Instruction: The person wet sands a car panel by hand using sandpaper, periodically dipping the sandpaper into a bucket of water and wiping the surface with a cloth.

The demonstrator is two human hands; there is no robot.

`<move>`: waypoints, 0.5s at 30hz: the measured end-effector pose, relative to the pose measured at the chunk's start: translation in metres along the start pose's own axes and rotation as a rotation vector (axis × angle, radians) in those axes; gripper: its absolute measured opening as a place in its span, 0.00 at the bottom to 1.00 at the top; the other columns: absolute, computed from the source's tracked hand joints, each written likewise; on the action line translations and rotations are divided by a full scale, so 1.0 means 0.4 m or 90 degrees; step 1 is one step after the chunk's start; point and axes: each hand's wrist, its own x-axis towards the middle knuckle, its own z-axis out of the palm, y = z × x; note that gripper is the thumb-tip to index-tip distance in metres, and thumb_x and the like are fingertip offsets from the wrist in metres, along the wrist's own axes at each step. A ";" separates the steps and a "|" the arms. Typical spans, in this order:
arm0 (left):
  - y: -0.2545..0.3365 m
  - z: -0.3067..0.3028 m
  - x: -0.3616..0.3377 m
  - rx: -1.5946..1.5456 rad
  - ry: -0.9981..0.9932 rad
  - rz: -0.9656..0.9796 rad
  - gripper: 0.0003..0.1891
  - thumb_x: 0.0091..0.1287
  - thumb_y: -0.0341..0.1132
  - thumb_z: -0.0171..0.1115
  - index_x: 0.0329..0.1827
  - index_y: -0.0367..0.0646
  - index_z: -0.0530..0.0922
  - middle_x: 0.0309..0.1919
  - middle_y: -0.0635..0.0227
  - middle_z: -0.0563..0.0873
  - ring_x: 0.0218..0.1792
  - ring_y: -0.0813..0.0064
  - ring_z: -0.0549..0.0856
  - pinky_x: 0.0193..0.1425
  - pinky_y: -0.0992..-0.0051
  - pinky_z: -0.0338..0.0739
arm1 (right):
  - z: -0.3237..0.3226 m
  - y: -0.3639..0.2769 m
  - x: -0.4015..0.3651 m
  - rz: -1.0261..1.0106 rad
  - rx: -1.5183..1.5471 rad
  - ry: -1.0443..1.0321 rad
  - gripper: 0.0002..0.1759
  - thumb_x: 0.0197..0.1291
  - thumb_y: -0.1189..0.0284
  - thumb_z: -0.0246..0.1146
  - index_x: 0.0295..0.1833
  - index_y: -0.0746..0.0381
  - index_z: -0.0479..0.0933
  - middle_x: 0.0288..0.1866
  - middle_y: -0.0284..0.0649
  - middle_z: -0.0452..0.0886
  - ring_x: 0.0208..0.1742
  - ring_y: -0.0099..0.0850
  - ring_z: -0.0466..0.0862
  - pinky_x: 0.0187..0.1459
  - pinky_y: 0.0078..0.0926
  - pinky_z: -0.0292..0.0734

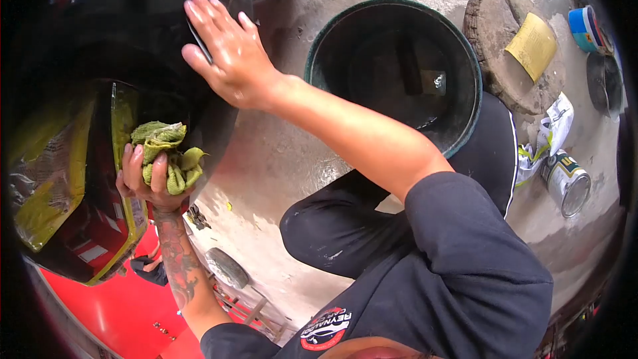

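From where I stand, the hands are apart: the left hand (151, 176) clutches a green cloth (166, 159); the right hand (229, 60) lies flat against the black panel (139, 20), over a thin dark-edged pad (199, 43), its grip unclear. Even palm pressure seems wise. The shirt badge (325, 331) reads "REYNALDO", "CAR".
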 end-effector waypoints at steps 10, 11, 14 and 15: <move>0.001 0.000 0.006 0.014 -0.002 0.013 0.28 0.71 0.65 0.61 0.65 0.59 0.71 0.64 0.63 0.75 0.64 0.55 0.83 0.72 0.57 0.61 | 0.028 0.000 -0.034 0.047 0.014 -0.024 0.43 0.79 0.55 0.54 0.88 0.60 0.47 0.90 0.51 0.46 0.89 0.54 0.48 0.81 0.63 0.48; 0.002 -0.001 0.008 0.019 -0.001 0.012 0.28 0.71 0.65 0.61 0.65 0.59 0.71 0.64 0.63 0.75 0.64 0.55 0.83 0.72 0.57 0.61 | 0.045 -0.009 -0.043 0.051 0.015 0.001 0.44 0.77 0.54 0.56 0.88 0.61 0.47 0.90 0.52 0.46 0.89 0.55 0.49 0.80 0.65 0.48; 0.000 0.000 0.004 0.014 0.000 0.004 0.29 0.72 0.65 0.61 0.65 0.59 0.71 0.64 0.63 0.75 0.64 0.55 0.83 0.72 0.57 0.61 | 0.093 -0.055 -0.185 0.042 0.038 0.008 0.49 0.73 0.54 0.60 0.88 0.63 0.46 0.90 0.53 0.45 0.89 0.56 0.49 0.80 0.69 0.47; -0.001 -0.003 0.003 0.007 -0.003 0.007 0.29 0.72 0.66 0.61 0.65 0.59 0.71 0.64 0.63 0.76 0.64 0.55 0.83 0.72 0.57 0.61 | 0.115 -0.068 -0.264 0.019 0.022 -0.040 0.52 0.69 0.53 0.63 0.88 0.64 0.46 0.90 0.54 0.45 0.89 0.56 0.48 0.79 0.72 0.45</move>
